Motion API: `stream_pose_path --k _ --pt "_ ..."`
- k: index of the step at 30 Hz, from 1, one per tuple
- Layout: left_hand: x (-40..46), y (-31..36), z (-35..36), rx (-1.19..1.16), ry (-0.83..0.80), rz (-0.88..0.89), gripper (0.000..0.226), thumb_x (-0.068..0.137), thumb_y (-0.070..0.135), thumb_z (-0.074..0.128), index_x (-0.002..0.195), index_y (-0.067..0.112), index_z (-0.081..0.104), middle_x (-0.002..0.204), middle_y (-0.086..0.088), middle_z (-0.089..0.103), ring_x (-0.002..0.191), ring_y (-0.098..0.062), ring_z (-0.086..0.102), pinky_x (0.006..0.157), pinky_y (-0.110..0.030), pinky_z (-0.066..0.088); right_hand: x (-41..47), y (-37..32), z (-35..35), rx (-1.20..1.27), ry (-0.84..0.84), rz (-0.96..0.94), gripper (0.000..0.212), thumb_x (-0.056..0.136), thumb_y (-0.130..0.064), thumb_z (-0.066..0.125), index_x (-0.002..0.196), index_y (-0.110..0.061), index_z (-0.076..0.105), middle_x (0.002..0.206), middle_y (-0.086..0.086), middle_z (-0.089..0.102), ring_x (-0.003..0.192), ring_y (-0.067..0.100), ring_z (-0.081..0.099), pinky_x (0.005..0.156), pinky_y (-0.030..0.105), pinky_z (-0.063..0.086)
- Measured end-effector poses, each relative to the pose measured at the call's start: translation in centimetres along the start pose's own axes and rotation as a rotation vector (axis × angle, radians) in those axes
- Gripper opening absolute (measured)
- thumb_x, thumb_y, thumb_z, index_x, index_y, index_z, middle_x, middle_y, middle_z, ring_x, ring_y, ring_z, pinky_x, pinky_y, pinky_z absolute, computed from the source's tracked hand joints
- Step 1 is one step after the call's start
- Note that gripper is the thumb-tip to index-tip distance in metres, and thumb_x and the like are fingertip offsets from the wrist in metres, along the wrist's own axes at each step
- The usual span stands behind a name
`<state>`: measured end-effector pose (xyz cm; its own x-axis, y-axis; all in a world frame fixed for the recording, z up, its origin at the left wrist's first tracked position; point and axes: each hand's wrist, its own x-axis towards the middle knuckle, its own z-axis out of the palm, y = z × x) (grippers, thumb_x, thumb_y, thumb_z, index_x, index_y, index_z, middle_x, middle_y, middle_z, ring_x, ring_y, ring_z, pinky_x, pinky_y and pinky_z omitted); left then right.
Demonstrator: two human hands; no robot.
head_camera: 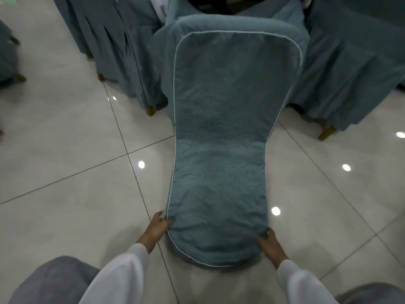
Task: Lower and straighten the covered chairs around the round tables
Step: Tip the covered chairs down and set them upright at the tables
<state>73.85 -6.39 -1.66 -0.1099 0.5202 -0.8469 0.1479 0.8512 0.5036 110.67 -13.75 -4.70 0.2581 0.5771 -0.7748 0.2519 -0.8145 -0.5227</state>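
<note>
1. Nearest to us, at 7 and 5 o'clock, our two white sleeves (pixel 118 279) reach forward over grey clothing at the bottom edge of the view.
2. Our left hand (pixel 156 231), at about 7 o'clock, grips the left corner of the chair back's near end; the thumb presses into the cloth and the fingers curl under the edge, where we cannot see them.
3. Our right hand (pixel 270 243), at about 5 o'clock, grips the right corner of the same end, thumb on top of the fabric, fingers wrapped round the side.
4. The covered chair (pixel 225 139) fills the middle of the view, running from 6 toward 12 o'clock. It is tilted back toward us, its back's top end in our hands, and its teal cover is edged with white piping (pixel 175 132). The cloth is creased near our hands.
5. Beneath it lies a glossy pale tiled floor (pixel 65 183), with dark grout lines and bright spots of reflected light.
6. Farther off, at 11 o'clock, other covered chairs (pixel 122 55) stand close together, gold-coloured leg tips showing under their skirts.
7. At 1 to 2 o'clock another teal-skirted chair (pixel 350 84) stands just beside ours, one gold leg (pixel 327 132) visible.
</note>
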Motion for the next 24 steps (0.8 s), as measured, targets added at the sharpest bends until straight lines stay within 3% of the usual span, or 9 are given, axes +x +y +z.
stream_pose_path --k 2,5,8,11,14,16,19,24 --pt "0.1 -0.1 0.7 -0.011 -0.012 0.01 0.046 0.099 0.009 0.059 0.142 0.011 0.042 0.135 -0.009 0.053 0.108 -0.021 0.051 0.092 -0.033 0.039 0.1 1.1 0.1 0.093 -0.017 0.037 0.097 0.07 -0.059 0.074 0.152 -0.027 0.032 0.144 0.0 0.05 0.133 0.031 0.05 0.106 0.05 0.045" --pt "0.1 -0.4 0.7 0.018 0.001 0.011 0.032 0.1 0.009 0.057 0.13 0.015 0.049 0.121 -0.005 0.054 0.104 -0.02 0.05 0.093 -0.034 0.038 -0.2 1.5 0.2 0.24 -0.041 0.094 0.063 0.094 -0.04 0.068 0.149 -0.029 0.039 0.146 -0.002 0.051 0.13 0.029 0.051 0.096 0.048 0.045" --pt "0.8 -1.4 0.1 -0.025 -0.03 -0.078 0.046 0.095 0.022 0.063 0.139 0.018 0.049 0.134 -0.005 0.055 0.119 -0.024 0.051 0.105 -0.046 0.037 0.1 1.1 0.4 0.41 0.002 0.133 0.047 0.099 -0.032 0.063 0.143 -0.024 0.048 0.142 0.003 0.056 0.121 0.027 0.056 0.091 0.044 0.049" --pt "1.8 -2.4 -0.1 -0.078 -0.091 -0.129 0.054 0.086 0.03 0.07 0.136 0.022 0.052 0.137 -0.004 0.057 0.127 -0.026 0.05 0.105 -0.046 0.037 0.5 0.6 0.8 0.542 0.035 0.19 0.046 0.096 -0.041 0.064 0.137 -0.024 0.054 0.133 0.002 0.06 0.111 0.025 0.059 0.088 0.043 0.05" --pt "1.5 -2.4 0.2 -0.178 -0.112 -0.176 0.059 0.074 0.035 0.076 0.127 0.018 0.059 0.126 -0.004 0.063 0.118 -0.024 0.056 0.101 -0.041 0.043 0.6 0.1 1.2 0.616 0.054 0.222 0.039 0.095 -0.044 0.064 0.128 -0.024 0.058 0.113 -0.002 0.064 0.097 0.02 0.058 0.088 0.04 0.048" --pt "1.4 -2.4 0.4 -0.236 -0.113 -0.189 0.053 0.075 0.034 0.076 0.122 0.016 0.063 0.112 -0.004 0.066 0.104 -0.022 0.059 0.086 -0.035 0.047 0.4 0.0 1.5 0.673 0.061 0.216 0.034 0.096 -0.042 0.062 0.124 -0.024 0.056 0.104 -0.005 0.063 0.093 0.019 0.058 0.084 0.037 0.049" --pt "1.4 -2.4 0.1 -0.253 -0.114 -0.206 0.045 0.083 0.032 0.072 0.123 0.013 0.064 0.108 -0.007 0.066 0.095 -0.023 0.06 0.074 -0.032 0.048 0.0 -0.1 1.6 0.696 0.046 0.205 0.038 0.096 -0.044 0.063 0.127 -0.024 0.054 0.104 -0.005 0.062 0.095 0.021 0.058 0.089 0.038 0.048" --pt "1.9 -2.1 -0.5 -0.231 -0.117 -0.233 0.059 0.072 0.04 0.084 0.119 0.01 0.064 0.119 -0.011 0.068 0.103 -0.027 0.063 0.09 -0.036 0.051 0.5 0.7 1.1 0.687 0.05 0.243 0.055 0.089 -0.051 0.069 0.136 -0.023 0.058 0.116 0.001 0.065 0.105 0.025 0.061 0.08 0.036 0.053"
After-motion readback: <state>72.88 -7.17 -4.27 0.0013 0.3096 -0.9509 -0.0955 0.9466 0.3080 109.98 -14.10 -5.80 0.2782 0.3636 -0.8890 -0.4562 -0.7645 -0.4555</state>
